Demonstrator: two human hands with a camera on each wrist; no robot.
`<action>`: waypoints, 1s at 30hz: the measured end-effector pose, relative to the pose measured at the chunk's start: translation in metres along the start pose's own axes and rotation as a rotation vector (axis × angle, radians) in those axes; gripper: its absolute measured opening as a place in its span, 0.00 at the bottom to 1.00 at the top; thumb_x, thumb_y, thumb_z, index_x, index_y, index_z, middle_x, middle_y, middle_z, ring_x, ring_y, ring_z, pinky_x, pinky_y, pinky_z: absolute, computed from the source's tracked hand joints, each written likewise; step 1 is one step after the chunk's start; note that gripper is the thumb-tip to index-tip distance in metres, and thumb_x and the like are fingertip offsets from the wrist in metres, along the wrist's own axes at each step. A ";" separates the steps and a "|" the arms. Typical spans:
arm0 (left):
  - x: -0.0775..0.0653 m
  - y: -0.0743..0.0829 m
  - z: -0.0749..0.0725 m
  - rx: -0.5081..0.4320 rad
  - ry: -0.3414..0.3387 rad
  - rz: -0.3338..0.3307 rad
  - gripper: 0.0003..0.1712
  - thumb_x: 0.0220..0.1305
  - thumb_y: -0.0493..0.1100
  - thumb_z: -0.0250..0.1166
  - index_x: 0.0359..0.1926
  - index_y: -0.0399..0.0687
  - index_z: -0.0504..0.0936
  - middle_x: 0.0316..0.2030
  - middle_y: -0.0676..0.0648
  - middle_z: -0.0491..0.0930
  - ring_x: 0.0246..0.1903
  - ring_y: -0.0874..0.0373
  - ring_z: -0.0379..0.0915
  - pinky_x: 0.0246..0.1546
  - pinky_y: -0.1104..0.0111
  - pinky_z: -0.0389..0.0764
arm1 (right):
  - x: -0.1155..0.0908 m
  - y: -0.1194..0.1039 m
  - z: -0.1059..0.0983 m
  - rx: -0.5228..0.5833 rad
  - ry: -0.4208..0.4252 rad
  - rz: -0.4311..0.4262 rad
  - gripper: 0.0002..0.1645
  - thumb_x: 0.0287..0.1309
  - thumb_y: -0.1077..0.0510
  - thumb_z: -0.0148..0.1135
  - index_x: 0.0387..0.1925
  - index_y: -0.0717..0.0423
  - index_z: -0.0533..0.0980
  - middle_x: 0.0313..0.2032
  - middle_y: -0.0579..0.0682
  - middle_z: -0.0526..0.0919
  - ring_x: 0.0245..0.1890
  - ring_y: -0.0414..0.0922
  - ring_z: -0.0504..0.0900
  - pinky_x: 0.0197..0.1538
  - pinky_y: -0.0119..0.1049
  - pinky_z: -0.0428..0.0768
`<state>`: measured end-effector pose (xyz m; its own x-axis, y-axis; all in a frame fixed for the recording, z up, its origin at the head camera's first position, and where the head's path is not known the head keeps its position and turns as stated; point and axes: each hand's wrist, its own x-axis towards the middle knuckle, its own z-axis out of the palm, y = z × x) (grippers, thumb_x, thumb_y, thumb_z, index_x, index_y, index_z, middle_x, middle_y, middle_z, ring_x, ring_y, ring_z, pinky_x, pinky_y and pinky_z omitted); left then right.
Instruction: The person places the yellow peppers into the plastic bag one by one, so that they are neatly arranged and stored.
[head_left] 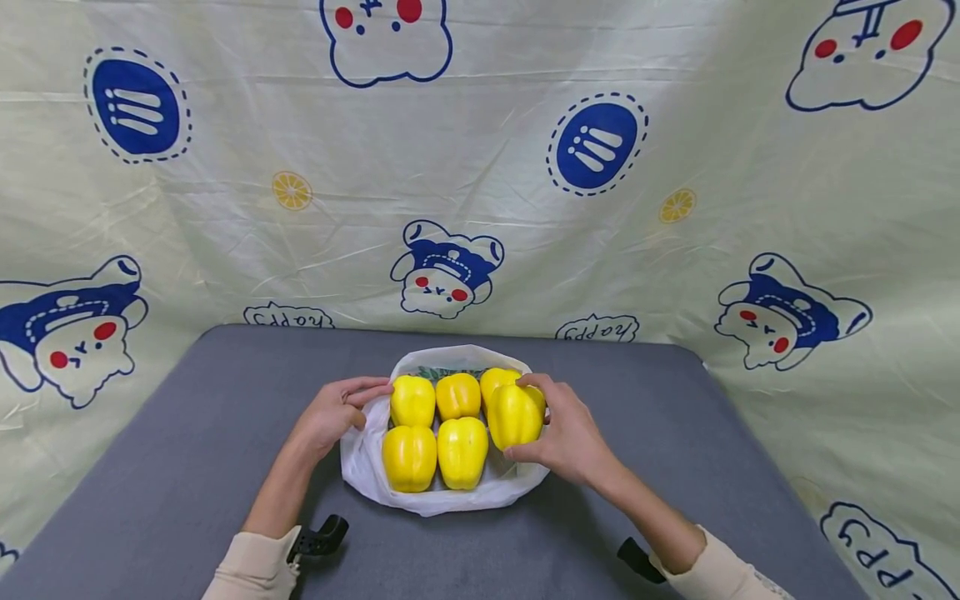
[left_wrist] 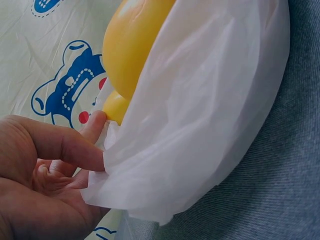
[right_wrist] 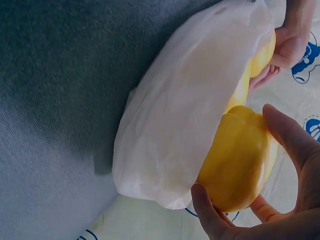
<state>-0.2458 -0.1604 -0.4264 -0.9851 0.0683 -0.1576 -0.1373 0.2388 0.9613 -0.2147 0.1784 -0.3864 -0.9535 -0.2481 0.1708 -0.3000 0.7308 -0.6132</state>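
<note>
Several yellow bell peppers (head_left: 462, 452) stand in two rows inside a white plastic bag (head_left: 450, 502), its mouth facing up. My right hand (head_left: 567, 429) grips one yellow bell pepper (head_left: 516, 415) between thumb and fingers at the bag's right side, partly over another pepper behind it. In the right wrist view, this pepper (right_wrist: 237, 162) is at the bag's rim, with fingertips around its sides. My left hand (head_left: 333, 410) holds the bag's left rim, and one finger touches a pepper. The left wrist view shows the bag film (left_wrist: 185, 115) hiding part of that hand.
The bag rests on a grey cloth-covered table (head_left: 225, 417). Behind and beside it hangs a pale printed curtain (head_left: 487, 150) with cartoon figures. Green material (head_left: 442, 374) shows at the back of the bag. Black straps (head_left: 321, 537) sit on the wrists near the sleeves.
</note>
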 end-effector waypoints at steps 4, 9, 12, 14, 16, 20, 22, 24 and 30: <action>0.000 0.000 0.000 -0.007 0.000 0.002 0.40 0.52 0.19 0.50 0.67 0.44 0.76 0.63 0.43 0.80 0.72 0.46 0.62 0.32 0.69 0.71 | -0.003 -0.002 0.004 -0.029 -0.006 0.019 0.54 0.32 0.52 0.86 0.65 0.43 0.69 0.54 0.56 0.75 0.47 0.51 0.75 0.45 0.44 0.82; 0.000 0.000 -0.001 -0.012 -0.005 0.004 0.40 0.52 0.19 0.50 0.67 0.44 0.76 0.63 0.43 0.80 0.71 0.46 0.64 0.27 0.69 0.67 | -0.004 -0.002 0.007 -0.066 -0.013 0.035 0.54 0.31 0.53 0.86 0.64 0.43 0.69 0.55 0.58 0.73 0.46 0.52 0.75 0.42 0.44 0.82; 0.001 0.000 -0.001 -0.010 -0.006 0.003 0.40 0.53 0.19 0.51 0.67 0.44 0.76 0.63 0.43 0.80 0.71 0.46 0.64 0.27 0.70 0.68 | -0.005 -0.002 0.008 -0.082 -0.023 0.042 0.53 0.31 0.53 0.87 0.63 0.44 0.69 0.54 0.59 0.73 0.45 0.51 0.76 0.42 0.44 0.82; 0.001 0.000 -0.001 -0.008 -0.005 0.002 0.40 0.53 0.19 0.51 0.67 0.44 0.76 0.63 0.43 0.80 0.71 0.46 0.63 0.29 0.70 0.69 | -0.005 -0.002 0.009 -0.092 -0.031 0.047 0.53 0.30 0.52 0.87 0.63 0.44 0.69 0.53 0.60 0.73 0.43 0.51 0.76 0.41 0.44 0.82; 0.001 0.000 -0.001 -0.008 -0.006 0.002 0.40 0.53 0.19 0.51 0.67 0.43 0.76 0.63 0.43 0.80 0.72 0.46 0.63 0.30 0.70 0.71 | -0.006 -0.002 0.010 -0.107 -0.038 0.052 0.53 0.30 0.51 0.87 0.63 0.43 0.69 0.53 0.59 0.73 0.43 0.51 0.76 0.41 0.45 0.82; 0.001 0.000 -0.001 -0.008 -0.006 0.003 0.40 0.52 0.19 0.50 0.67 0.43 0.76 0.63 0.43 0.80 0.73 0.46 0.62 0.33 0.70 0.72 | -0.007 -0.003 0.011 -0.131 -0.056 0.060 0.54 0.30 0.51 0.87 0.63 0.42 0.69 0.52 0.58 0.73 0.42 0.50 0.76 0.42 0.45 0.81; 0.001 -0.001 -0.001 -0.006 -0.005 0.004 0.40 0.52 0.19 0.50 0.67 0.43 0.76 0.63 0.43 0.80 0.73 0.45 0.62 0.34 0.70 0.73 | -0.007 -0.003 0.011 -0.139 -0.062 0.056 0.54 0.30 0.51 0.87 0.62 0.42 0.69 0.51 0.58 0.73 0.42 0.50 0.76 0.42 0.45 0.81; 0.001 -0.001 -0.001 -0.002 -0.004 0.004 0.40 0.52 0.19 0.50 0.67 0.43 0.76 0.63 0.43 0.80 0.73 0.45 0.61 0.37 0.70 0.73 | -0.008 -0.003 0.011 -0.146 -0.072 0.058 0.54 0.29 0.50 0.87 0.62 0.42 0.69 0.51 0.57 0.73 0.42 0.50 0.75 0.42 0.45 0.81; 0.001 0.000 -0.001 0.003 -0.007 0.003 0.40 0.52 0.20 0.51 0.67 0.44 0.76 0.62 0.44 0.80 0.73 0.45 0.61 0.40 0.69 0.74 | -0.008 -0.001 0.011 -0.170 -0.097 0.061 0.54 0.28 0.48 0.87 0.62 0.42 0.70 0.49 0.57 0.73 0.41 0.50 0.75 0.41 0.43 0.79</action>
<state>-0.2465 -0.1610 -0.4268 -0.9848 0.0758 -0.1562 -0.1338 0.2420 0.9610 -0.2063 0.1721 -0.3957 -0.9654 -0.2544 0.0571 -0.2500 0.8411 -0.4796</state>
